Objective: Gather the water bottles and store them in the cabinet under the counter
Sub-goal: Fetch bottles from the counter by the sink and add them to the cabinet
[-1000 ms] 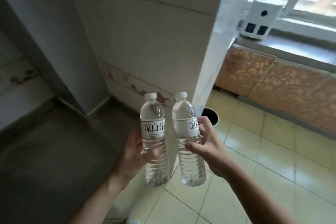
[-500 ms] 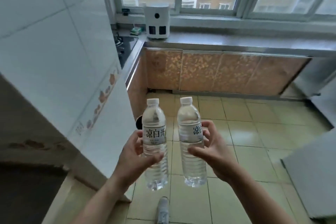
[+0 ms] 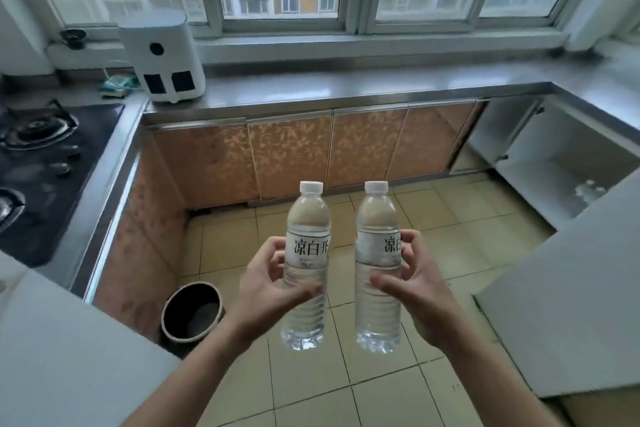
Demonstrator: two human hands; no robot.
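Left hand [image 3: 268,291] and right hand [image 3: 420,291] each grip an upright full bottle [image 3: 306,263] at the label; heavy-looking, smooth, slightly squashy plastic.

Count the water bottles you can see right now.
2 clearly: one bottle gripped by the left hand, one bottle gripped by the right hand. Blurry clear shapes in the open cabinet at right may be more bottles; too unclear to count.
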